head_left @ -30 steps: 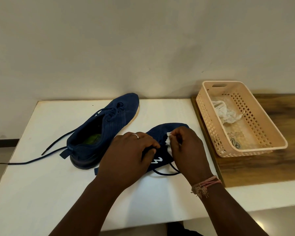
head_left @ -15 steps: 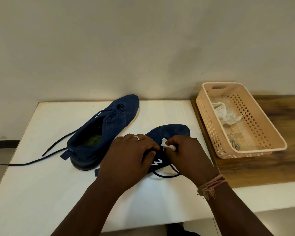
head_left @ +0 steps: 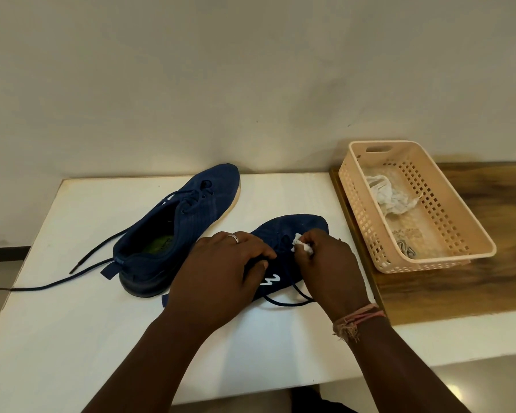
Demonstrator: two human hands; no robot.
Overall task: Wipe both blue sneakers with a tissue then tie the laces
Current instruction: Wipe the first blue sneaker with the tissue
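Observation:
Two blue sneakers lie on the white table (head_left: 72,338). The far sneaker (head_left: 179,231) lies at the left with its laces (head_left: 81,269) loose and trailing toward the table's left edge. The near sneaker (head_left: 295,231) lies under both my hands, toe toward the wall, a white logo on its side. My left hand (head_left: 224,272) grips its middle from above, thumb on the side. My right hand (head_left: 325,263) pinches a small crumpled white tissue (head_left: 301,244) against the sneaker's lace area. A loose lace loops out below my right hand.
A peach plastic basket (head_left: 447,260) stands to the right on a wooden surface (head_left: 489,293), holding a crumpled white tissue (head_left: 390,198) and some small items. A plain wall rises right behind the table. The table's front edge is close to my forearms.
My right hand with the tissue has slid a little back along the near sneaker's top, toward the laces. My left hand keeps its grip; the far sneaker has not moved.

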